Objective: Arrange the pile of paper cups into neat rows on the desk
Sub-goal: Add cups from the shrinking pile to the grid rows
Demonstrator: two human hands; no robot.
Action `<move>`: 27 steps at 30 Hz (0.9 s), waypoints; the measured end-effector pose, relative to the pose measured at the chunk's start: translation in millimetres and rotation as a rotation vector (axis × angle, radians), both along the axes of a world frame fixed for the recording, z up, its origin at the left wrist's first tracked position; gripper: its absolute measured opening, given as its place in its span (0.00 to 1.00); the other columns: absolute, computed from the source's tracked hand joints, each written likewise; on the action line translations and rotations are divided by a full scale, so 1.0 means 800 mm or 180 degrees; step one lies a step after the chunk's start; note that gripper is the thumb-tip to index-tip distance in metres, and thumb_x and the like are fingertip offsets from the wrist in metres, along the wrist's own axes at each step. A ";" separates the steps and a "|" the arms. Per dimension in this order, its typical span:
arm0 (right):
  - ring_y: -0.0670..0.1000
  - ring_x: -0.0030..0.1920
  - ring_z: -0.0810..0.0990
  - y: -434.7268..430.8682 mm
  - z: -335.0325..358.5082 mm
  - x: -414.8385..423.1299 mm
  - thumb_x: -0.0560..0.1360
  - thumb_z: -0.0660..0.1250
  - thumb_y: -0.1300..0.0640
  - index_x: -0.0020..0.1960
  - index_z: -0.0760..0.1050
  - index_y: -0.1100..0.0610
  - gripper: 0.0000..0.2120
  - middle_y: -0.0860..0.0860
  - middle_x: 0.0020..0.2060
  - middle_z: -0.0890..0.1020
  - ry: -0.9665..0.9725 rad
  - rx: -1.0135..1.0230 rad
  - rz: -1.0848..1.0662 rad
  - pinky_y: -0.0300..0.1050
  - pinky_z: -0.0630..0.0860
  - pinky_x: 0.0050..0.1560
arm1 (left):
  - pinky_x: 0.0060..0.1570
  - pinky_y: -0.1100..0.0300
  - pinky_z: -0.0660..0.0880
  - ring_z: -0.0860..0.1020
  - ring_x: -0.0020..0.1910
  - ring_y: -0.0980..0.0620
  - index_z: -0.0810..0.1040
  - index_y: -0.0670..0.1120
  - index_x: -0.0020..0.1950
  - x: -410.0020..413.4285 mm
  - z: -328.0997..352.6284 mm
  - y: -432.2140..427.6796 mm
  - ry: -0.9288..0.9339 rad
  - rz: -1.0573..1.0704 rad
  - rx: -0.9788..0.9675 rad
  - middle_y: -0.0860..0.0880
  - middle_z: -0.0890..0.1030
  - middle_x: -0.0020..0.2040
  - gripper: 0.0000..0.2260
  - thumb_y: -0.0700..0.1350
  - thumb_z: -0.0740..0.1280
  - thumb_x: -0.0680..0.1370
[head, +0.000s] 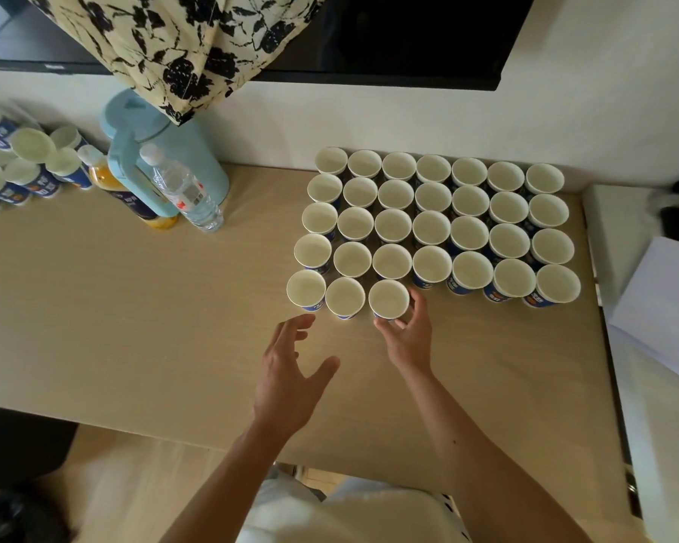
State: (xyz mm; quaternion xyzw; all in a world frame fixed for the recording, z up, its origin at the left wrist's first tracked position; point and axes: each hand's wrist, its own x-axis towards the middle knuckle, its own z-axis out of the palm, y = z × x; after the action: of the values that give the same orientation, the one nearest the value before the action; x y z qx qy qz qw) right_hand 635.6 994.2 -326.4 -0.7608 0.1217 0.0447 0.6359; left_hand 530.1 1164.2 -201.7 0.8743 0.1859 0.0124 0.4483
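Several rows of upright white paper cups with blue sides (432, 229) stand packed together on the right half of the wooden desk (134, 307). The nearest row holds three cups at its left end. My right hand (406, 335) curls its fingers and thumb round the third of them, the front cup (388, 299). Just below the two cups to its left, my left hand (291, 378) hovers over the desk with fingers spread and nothing in it. A loose pile of cups (28, 166) lies at the far left of the desk, partly cut off by the frame.
A light blue jug (165, 150), an orange juice bottle (126, 194) and a clear water bottle (189, 194) stand at the back left. Patterned cloth (181, 45) hangs over a dark screen. White paper (663, 307) lies on a white surface beside the desk's right edge.
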 end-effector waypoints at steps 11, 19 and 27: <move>0.49 0.66 0.74 -0.013 0.003 -0.045 0.68 0.76 0.68 0.72 0.68 0.57 0.35 0.53 0.66 0.74 0.0332 -0.0057 -0.0302 0.56 0.78 0.63 | 0.51 0.64 0.73 0.76 0.58 0.60 0.75 0.50 0.65 -0.007 0.000 0.004 0.0038 0.0201 -0.0092 0.58 0.77 0.62 0.26 0.44 0.80 0.70; 0.50 0.65 0.76 0.006 0.064 -0.073 0.70 0.75 0.65 0.69 0.69 0.56 0.30 0.51 0.63 0.76 -0.0006 0.0203 -0.0476 0.62 0.75 0.66 | 0.50 0.69 0.73 0.76 0.57 0.64 0.75 0.51 0.64 -0.005 0.039 0.036 -0.0327 0.0764 -0.0233 0.61 0.78 0.61 0.23 0.45 0.78 0.72; 0.45 0.65 0.76 0.142 0.186 -0.061 0.67 0.74 0.51 0.68 0.70 0.57 0.32 0.50 0.63 0.78 -0.0638 0.0603 0.0259 0.58 0.76 0.65 | 0.53 0.63 0.76 0.77 0.59 0.63 0.75 0.54 0.63 -0.051 0.102 0.137 -0.0960 0.1330 -0.0301 0.62 0.78 0.61 0.20 0.45 0.77 0.74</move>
State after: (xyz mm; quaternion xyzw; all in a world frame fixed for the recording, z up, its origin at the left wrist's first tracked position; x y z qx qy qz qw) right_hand 586.9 1107.5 -177.6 -0.7024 0.0219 0.0055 0.7114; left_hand 489.1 1273.5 -120.5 0.7832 0.2938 0.2262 0.4991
